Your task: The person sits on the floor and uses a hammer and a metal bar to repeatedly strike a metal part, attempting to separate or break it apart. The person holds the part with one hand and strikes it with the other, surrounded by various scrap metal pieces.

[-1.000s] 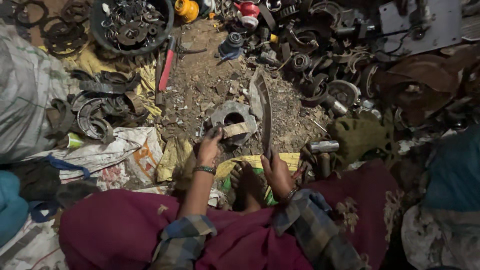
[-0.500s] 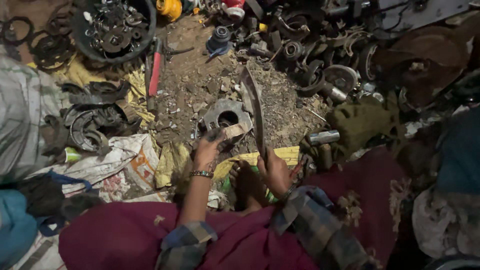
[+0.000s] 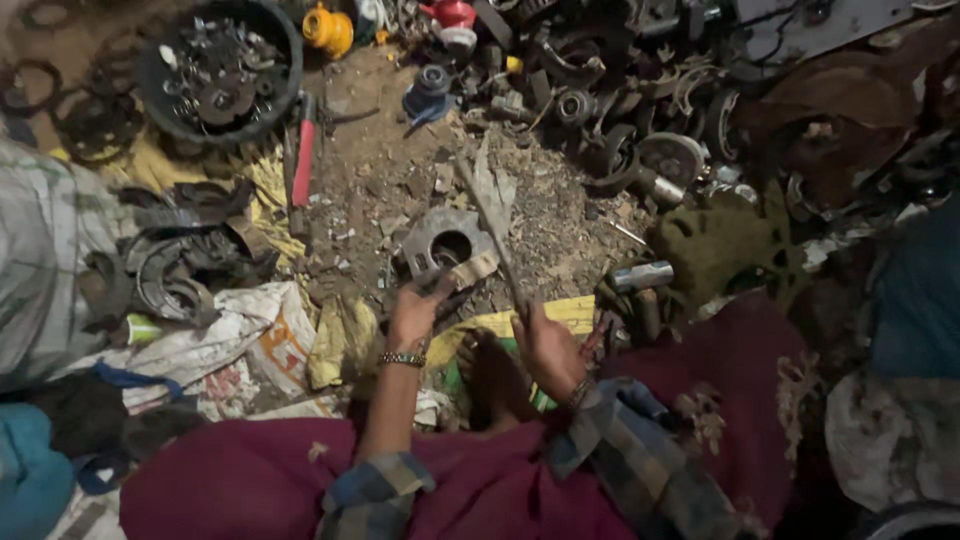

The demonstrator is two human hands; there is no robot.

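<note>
My left hand (image 3: 418, 312), with a bracelet at the wrist, grips a small tan block-shaped piece (image 3: 473, 270) against a round grey metal part with a centre hole (image 3: 443, 240) lying on the dirt. In my right hand (image 3: 545, 345) I hold a long flat metal blade (image 3: 492, 225) that slants up and away over the round part. My bare foot (image 3: 492, 375) rests between the two hands on a yellow sheet. Plaid sleeves and a maroon cloth cover my arms and lap.
A black tub of metal scrap (image 3: 215, 75) sits at the far left, a red-handled tool (image 3: 303, 165) beside it. Heaps of bearings, rings and machine parts (image 3: 640, 130) fill the far right. A shiny cylinder (image 3: 640, 276) lies right of my hands. Sacks and cloth (image 3: 220, 345) lie left.
The view has shifted slightly, and the blade in my right hand has tilted a little more to the left. My left hand stays at the round part.
</note>
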